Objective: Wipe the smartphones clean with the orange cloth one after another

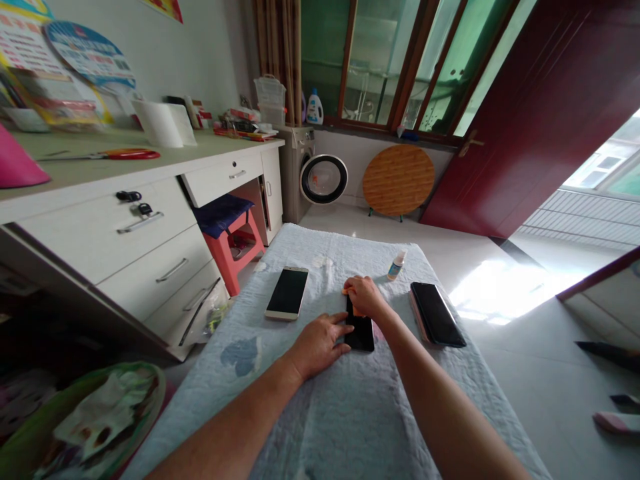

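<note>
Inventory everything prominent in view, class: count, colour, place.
middle phone: 1, black, quilt's middle
left phone: 1, pale-framed, quilt's left
right phone: 1, black, quilt's right
spray bottle: 1, white-capped, on quilt
orange piece: 1, orange, under right hand
quilt: 1, blue, beneath phones
desk: 1, white, left
stool: 1, pink, by desk
washer: 1, grey, beyond desk
window: 1, brown-framed, back
round board: 1, brown, below window
door: 1, red, right
basket: 1, green, lower left
left hand: 1, on middle phone
right hand: 1, on orange piece
</note>
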`<state>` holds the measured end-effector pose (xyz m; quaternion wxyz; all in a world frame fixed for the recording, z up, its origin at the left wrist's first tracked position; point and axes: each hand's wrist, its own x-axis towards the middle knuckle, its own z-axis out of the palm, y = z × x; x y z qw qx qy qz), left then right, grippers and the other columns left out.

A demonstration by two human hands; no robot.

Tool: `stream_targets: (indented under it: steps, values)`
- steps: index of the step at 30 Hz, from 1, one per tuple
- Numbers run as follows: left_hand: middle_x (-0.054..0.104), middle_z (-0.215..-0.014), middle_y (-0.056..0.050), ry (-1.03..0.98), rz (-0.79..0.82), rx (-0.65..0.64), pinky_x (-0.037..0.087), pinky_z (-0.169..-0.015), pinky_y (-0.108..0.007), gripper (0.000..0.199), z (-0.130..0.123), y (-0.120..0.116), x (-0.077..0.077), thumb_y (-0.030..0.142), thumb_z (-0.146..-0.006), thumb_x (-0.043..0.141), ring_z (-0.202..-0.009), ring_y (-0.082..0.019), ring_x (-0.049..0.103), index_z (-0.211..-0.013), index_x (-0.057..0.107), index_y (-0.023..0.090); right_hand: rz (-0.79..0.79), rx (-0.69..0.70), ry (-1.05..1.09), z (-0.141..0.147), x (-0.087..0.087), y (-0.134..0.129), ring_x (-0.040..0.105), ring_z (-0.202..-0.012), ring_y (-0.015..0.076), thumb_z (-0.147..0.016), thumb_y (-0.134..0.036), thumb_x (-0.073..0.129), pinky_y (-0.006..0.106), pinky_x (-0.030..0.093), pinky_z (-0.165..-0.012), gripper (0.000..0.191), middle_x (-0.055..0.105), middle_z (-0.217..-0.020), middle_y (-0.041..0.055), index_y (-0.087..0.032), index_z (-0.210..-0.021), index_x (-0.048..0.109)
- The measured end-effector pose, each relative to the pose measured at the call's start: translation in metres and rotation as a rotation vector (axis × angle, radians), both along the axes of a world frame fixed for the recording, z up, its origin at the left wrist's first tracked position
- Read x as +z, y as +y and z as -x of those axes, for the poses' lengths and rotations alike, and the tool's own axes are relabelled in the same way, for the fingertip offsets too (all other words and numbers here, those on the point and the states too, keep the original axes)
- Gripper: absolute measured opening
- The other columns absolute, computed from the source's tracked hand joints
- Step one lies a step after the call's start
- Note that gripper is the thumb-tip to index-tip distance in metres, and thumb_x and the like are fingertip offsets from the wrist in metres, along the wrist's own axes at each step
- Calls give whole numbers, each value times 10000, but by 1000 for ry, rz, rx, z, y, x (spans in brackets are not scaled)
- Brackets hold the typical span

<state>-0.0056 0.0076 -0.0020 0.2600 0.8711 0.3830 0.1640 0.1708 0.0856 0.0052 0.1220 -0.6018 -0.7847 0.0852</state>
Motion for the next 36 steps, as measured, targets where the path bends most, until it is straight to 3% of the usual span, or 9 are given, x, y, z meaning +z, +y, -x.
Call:
stream_targets:
  steps: [13, 20, 23, 31, 36]
  values:
    - [541, -1369, -64, 2, -21, 23, 413, -1014, -370, 423, -1, -1, 0, 361, -810, 688, -1162, -263, 547, -1208, 639, 227, -2, 6, -106, -9, -5, 0, 507, -862, 209, -845, -157, 520, 299, 358, -814, 221, 634, -943, 85, -233, -932, 708]
    - [594, -1267, -71, -85, -1, 62, 424, -995, -377, 413, -5, -3, -3, 334, -789, 703, -1128, -264, 563, -1171, 598, 218, 50, 106, -178, 0, 9, -9, 454, -951, 217, -865, -178, 519, 281, 358, -805, 210, 570, -1027, 88, -236, -965, 694]
    - [597, -1168, -68, -125, 36, 132, 465, -936, -410, 512, -7, -5, -5, 299, -755, 710, -1084, -276, 580, -1213, 497, 221, 73, 140, -195, 3, 16, -16, 432, -970, 214, -882, -190, 503, 275, 357, -796, 199, 541, -1039, 85, -220, -955, 686]
    - [313, -1414, -155, -280, -29, 231, 437, -976, -516, 1090, -8, -7, -15, 230, -688, 755, -1280, -341, 417, -1450, -23, 291, 57, 183, -179, 6, 17, -40, 413, -949, 190, -902, -184, 488, 261, 352, -756, 196, 507, -1008, 64, -223, -905, 681]
    - [286, -1414, -171, -280, -35, 243, 397, -1020, -511, 1184, -9, -7, -17, 230, -667, 771, -1300, -337, 395, -1463, -105, 274, 44, 221, -169, 9, 20, -62, 406, -924, 185, -908, -218, 503, 268, 350, -751, 184, 502, -987, 64, -216, -906, 687]
